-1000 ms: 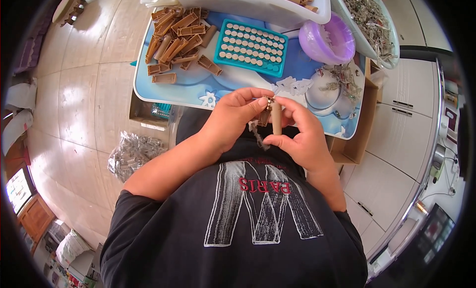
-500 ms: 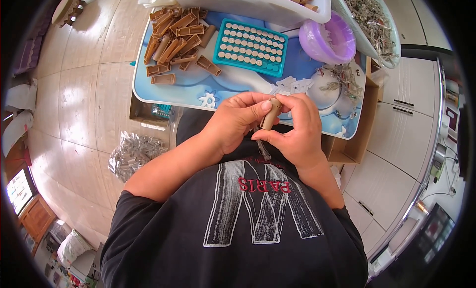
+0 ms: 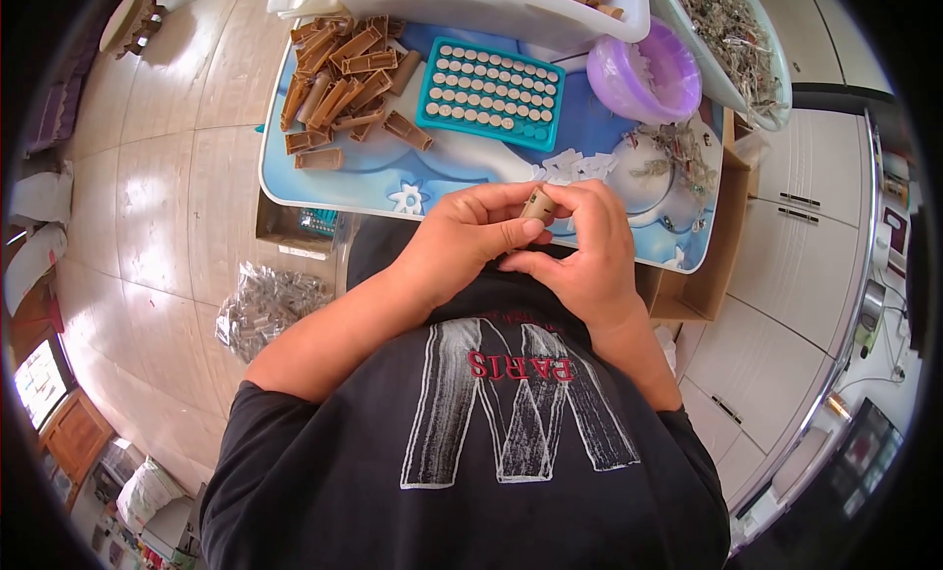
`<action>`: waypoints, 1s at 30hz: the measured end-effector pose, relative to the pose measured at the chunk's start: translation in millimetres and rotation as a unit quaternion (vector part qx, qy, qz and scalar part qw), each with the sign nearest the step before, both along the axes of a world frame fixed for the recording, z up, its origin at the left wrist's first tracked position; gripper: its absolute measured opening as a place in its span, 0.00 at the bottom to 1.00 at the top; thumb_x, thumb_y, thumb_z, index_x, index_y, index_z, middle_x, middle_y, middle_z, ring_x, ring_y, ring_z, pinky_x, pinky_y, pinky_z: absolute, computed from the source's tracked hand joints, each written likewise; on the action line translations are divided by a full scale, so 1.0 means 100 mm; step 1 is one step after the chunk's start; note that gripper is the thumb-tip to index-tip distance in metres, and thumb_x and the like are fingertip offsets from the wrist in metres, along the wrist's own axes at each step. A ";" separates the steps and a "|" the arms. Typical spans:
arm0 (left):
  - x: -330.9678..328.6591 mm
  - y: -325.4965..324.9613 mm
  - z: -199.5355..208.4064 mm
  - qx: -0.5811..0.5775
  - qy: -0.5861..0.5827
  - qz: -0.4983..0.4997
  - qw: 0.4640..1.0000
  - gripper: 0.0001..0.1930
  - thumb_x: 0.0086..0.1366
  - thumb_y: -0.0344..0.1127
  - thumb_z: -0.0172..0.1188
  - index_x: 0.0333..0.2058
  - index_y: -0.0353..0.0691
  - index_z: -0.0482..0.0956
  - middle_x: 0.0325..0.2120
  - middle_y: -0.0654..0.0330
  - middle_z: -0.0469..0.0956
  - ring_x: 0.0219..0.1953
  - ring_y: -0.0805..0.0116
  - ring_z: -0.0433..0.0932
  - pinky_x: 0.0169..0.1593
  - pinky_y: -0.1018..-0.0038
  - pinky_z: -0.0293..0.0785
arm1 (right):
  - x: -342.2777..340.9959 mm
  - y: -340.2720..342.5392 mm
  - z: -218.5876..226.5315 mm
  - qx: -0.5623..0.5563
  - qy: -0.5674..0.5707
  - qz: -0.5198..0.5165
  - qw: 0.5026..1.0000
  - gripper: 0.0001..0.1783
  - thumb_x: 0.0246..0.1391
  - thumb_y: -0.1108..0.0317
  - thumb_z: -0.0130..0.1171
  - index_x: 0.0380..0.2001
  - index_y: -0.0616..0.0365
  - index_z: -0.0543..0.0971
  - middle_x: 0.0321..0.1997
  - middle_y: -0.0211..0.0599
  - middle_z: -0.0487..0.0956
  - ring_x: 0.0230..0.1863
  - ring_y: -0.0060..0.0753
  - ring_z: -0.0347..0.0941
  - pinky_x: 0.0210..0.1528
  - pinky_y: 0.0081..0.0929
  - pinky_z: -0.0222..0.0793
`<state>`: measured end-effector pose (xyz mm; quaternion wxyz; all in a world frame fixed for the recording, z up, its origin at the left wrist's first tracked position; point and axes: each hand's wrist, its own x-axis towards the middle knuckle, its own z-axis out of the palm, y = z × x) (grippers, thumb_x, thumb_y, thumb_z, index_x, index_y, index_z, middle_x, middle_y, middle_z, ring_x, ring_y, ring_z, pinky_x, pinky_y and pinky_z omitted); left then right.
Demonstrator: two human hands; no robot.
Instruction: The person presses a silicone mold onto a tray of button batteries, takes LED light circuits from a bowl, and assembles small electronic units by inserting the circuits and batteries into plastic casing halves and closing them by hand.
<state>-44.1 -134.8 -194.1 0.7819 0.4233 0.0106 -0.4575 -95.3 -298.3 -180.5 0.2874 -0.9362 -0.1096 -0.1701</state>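
Between my two hands, over the near edge of the table, is a small tan cylindrical casing with little dark slots near its top. My left hand pinches it with thumb and fingers, the thumb lying across its lower part. My right hand closes on it from the other side, fingertips at its upper end and thumb below. Fingers hide the casing's lower end. Just beyond my hands lie several small white plastic pieces. A teal tray farther off holds rows of round cream-topped pieces.
Brown half-shell casings are heaped at the table's far left. A white bin, a purple bowl and a basket of wired parts line the back. Small wired parts lie at right; a clear bag sits at lower left.
My left thumb has shifted down the casing, and the casing now shows its slotted upper part. The dark strands that hung below my hands are no longer visible.
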 end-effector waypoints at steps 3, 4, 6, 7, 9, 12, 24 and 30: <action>-0.07 0.03 -0.10 0.034 -0.133 -0.001 0.991 0.22 0.65 0.26 0.57 0.57 0.31 0.67 0.46 0.55 0.77 0.47 0.70 0.77 0.52 0.75 0.74 | -0.01 -0.06 0.01 0.151 0.103 0.017 0.983 0.34 0.36 0.54 0.74 0.44 0.60 0.74 0.33 0.36 0.74 0.32 0.35 0.72 0.36 0.30 0.67; -0.07 0.03 -0.08 0.033 -0.132 -0.003 0.991 0.22 0.65 0.26 0.57 0.57 0.31 0.67 0.46 0.55 0.77 0.47 0.70 0.77 0.52 0.75 0.74 | -0.03 -0.10 -0.01 0.198 0.129 0.026 0.971 0.29 0.41 0.56 0.72 0.43 0.61 0.75 0.33 0.36 0.73 0.32 0.31 0.71 0.35 0.27 0.67; -0.07 0.02 0.00 0.083 -0.182 -0.052 0.978 0.20 0.63 0.26 0.59 0.53 0.31 0.67 0.42 0.55 0.78 0.45 0.71 0.77 0.52 0.76 0.74 | -0.06 -0.13 -0.03 0.267 0.154 0.032 0.951 0.17 0.52 0.61 0.66 0.39 0.62 0.78 0.31 0.31 0.73 0.32 0.24 0.70 0.35 0.21 0.66; -0.07 0.03 0.04 0.083 -0.183 -0.053 0.978 0.20 0.63 0.26 0.59 0.53 0.31 0.67 0.42 0.55 0.78 0.45 0.71 0.77 0.52 0.76 0.74 | -0.08 -0.15 -0.06 0.267 0.153 0.031 0.951 0.17 0.52 0.61 0.66 0.39 0.62 0.78 0.31 0.31 0.73 0.32 0.24 0.70 0.35 0.21 0.66; -0.06 0.05 0.08 0.136 -0.283 -0.055 0.948 0.14 0.61 0.28 0.62 0.45 0.32 0.71 0.36 0.58 0.79 0.40 0.74 0.78 0.57 0.70 0.70 | -0.14 -0.17 -0.15 0.371 0.169 0.013 0.913 0.18 0.52 0.63 0.66 0.40 0.63 0.76 0.33 0.31 0.73 0.32 0.22 0.69 0.37 0.20 0.66; -0.06 0.07 0.00 0.181 -0.401 -0.053 0.896 0.12 0.58 0.32 0.66 0.39 0.35 0.76 0.30 0.56 0.80 0.29 0.67 0.78 0.40 0.72 0.74 | -0.15 -0.09 -0.13 0.509 0.137 -0.004 0.850 0.18 0.52 0.64 0.66 0.40 0.64 0.75 0.35 0.31 0.72 0.32 0.20 0.68 0.38 0.19 0.64; -0.05 0.03 0.06 0.211 -0.384 -0.054 0.897 0.08 0.63 0.28 0.59 0.41 0.34 0.75 0.30 0.56 0.80 0.26 0.68 0.77 0.44 0.73 0.74 | -0.20 -0.02 -0.26 0.532 0.138 -0.022 0.835 0.17 0.55 0.64 0.64 0.42 0.64 0.74 0.36 0.32 0.72 0.36 0.21 0.67 0.38 0.18 0.63; -0.03 0.05 -0.14 0.030 -0.050 -0.066 0.996 0.16 0.68 0.31 0.54 0.53 0.35 0.70 0.37 0.59 0.77 0.38 0.74 0.76 0.44 0.78 0.74 | -0.14 -0.27 -0.31 0.314 0.137 -0.066 0.937 0.16 0.56 0.67 0.60 0.47 0.61 0.78 0.33 0.32 0.74 0.33 0.25 0.70 0.36 0.23 0.66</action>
